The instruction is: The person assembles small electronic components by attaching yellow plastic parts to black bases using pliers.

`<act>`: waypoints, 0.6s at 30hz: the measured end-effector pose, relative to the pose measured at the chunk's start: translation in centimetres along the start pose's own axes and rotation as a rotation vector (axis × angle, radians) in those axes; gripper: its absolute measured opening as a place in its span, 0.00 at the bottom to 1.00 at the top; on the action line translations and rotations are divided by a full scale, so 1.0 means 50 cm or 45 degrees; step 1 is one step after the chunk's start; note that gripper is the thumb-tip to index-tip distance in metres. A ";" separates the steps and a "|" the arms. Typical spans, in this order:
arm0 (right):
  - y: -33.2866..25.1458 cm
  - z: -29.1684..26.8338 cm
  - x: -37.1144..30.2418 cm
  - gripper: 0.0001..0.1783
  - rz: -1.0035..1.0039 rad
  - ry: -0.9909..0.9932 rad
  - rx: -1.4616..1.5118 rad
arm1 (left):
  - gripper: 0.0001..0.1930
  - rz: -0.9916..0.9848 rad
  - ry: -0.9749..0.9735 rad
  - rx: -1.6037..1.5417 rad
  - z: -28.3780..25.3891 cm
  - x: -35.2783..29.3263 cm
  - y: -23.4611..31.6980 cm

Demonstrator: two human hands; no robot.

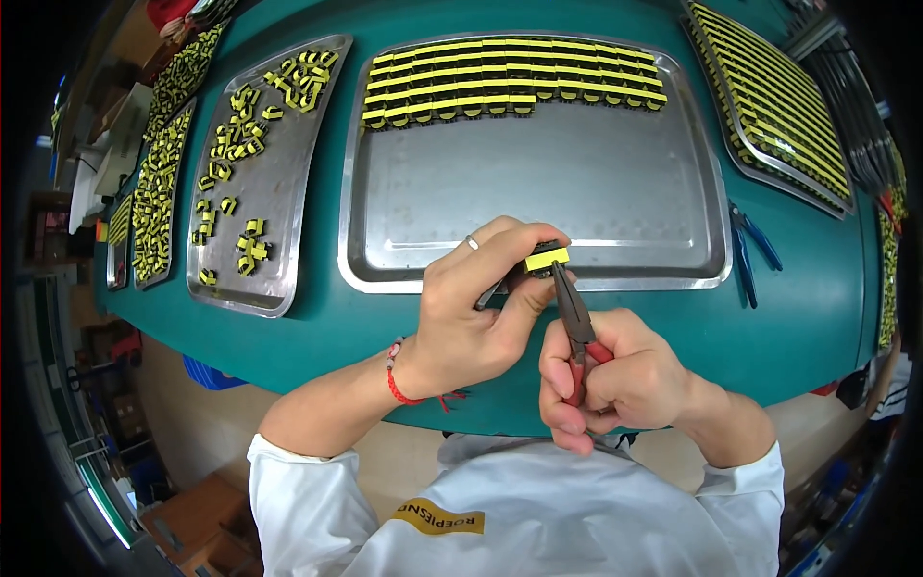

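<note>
My left hand (476, 303) is closed, pinching a small black part wrapped in yellow tape (547, 259), which looks like a small transformer, between thumb and fingertips. Under that hand a dark, narrow metal object (490, 295) shows in part; its kind is hidden. My right hand (615, 380) grips the red handles of long-nose pliers (575, 317). Their tips touch or nearly touch the near side of the yellow-taped part. Both hands are just over the near rim of a large metal tray (538, 207), where similar parts (510, 82) stand in several rows along the far side.
To the left, a metal tray (255, 293) holds loose yellow-and-black parts (245, 125); fuller trays (159, 192) lie beyond it. Blue-handled pliers (750, 250) rest on the green table (808, 288) at the right. A tray stack (769, 106) with tight rows stands at the far right.
</note>
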State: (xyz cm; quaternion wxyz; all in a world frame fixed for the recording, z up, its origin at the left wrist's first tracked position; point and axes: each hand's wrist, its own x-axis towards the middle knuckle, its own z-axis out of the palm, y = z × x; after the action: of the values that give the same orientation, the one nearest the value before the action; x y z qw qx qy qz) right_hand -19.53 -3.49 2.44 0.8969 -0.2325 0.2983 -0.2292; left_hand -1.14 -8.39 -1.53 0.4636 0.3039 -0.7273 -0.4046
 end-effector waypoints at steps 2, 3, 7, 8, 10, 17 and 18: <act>0.000 0.000 0.001 0.19 -0.011 -0.006 0.018 | 0.14 0.010 -0.001 0.014 -0.001 0.000 -0.003; -0.001 -0.001 0.002 0.19 -0.007 -0.008 0.017 | 0.14 0.022 -0.005 0.028 -0.002 0.000 -0.003; -0.016 -0.008 0.001 0.21 -0.013 -0.073 0.055 | 0.14 -0.090 0.010 0.000 0.001 0.001 0.000; -0.016 -0.009 0.003 0.22 -0.012 -0.116 0.088 | 0.14 -0.134 -0.002 -0.062 -0.001 -0.002 0.002; -0.012 -0.008 0.006 0.23 0.020 -0.156 0.143 | 0.14 -0.177 -0.012 -0.117 -0.002 -0.004 0.010; -0.011 -0.014 0.009 0.25 0.083 -0.217 0.169 | 0.15 -0.234 0.050 -0.176 -0.006 -0.002 0.015; -0.012 -0.014 0.009 0.25 0.087 -0.216 0.166 | 0.15 -0.232 0.050 -0.212 -0.005 -0.003 0.015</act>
State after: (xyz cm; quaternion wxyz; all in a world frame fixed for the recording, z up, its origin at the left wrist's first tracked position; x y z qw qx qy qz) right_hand -19.81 -4.41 2.07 0.9394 -0.1818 0.2136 -0.1972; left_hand -0.89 -7.99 -0.86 0.4627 0.3370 -0.6515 -0.4979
